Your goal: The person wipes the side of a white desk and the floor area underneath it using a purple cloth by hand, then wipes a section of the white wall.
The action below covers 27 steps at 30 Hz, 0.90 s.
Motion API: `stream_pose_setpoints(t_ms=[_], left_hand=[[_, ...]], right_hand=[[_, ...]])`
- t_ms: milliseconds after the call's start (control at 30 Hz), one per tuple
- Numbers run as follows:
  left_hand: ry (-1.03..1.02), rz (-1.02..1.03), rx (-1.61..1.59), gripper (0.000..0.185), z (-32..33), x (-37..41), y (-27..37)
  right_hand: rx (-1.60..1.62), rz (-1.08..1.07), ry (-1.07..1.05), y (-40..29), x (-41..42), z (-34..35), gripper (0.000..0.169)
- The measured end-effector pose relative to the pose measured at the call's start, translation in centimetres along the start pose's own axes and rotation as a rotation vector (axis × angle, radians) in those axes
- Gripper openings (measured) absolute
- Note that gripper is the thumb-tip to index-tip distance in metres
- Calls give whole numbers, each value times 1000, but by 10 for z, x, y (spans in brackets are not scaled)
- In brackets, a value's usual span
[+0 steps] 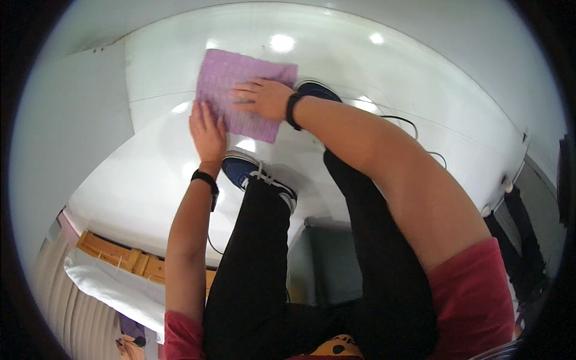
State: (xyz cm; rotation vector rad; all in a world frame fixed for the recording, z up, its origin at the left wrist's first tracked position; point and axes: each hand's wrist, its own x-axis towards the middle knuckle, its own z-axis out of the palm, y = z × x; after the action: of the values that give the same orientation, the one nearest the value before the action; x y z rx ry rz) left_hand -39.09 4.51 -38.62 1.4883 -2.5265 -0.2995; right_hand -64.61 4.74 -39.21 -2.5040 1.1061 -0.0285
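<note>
A pink-purple cloth (216, 74) with a ribbed texture lies spread flat on the glossy white floor (324, 58). My right hand (265, 97) rests palm down across its middle, fingers spread. At the cloth's lower left edge is my left hand (207, 132), also palm down with its fingers somewhat apart; whether the fingertips press the cloth or the floor beside it, I cannot tell. Both wrists wear black bands. Close by are my two navy shoes, one (240, 168) below the cloth and the other (319, 89) just right of it, partly hidden by my right forearm.
White walls (90, 94) bound the floor at left and top. A thin black cable (407, 120) runs along the floor on the right. Behind my legs stands a dark grey boxy object (335, 256). A wooden bed frame (121, 252) is lower left; another person's dark-trousered legs (517, 234) are far right.
</note>
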Motion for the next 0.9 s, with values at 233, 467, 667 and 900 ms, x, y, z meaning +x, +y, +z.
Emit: stream_pose_setpoints(t_ms=[233,467,667,900], left_hand=[[-9,-15,21,56,-2,-14,29],[-138,106,-136,56,-2,-16,70],[-189,182,-129,56,0,-21,68],[-203,220,-130,60,5,-21,63]], right_hand=[[-50,503,92,63,-34,-17,67],[-18,841,357,105,-193,10,72],[33,1300,381,51,-336,64,76],[-311,1723,415,125,-457,116,62]])
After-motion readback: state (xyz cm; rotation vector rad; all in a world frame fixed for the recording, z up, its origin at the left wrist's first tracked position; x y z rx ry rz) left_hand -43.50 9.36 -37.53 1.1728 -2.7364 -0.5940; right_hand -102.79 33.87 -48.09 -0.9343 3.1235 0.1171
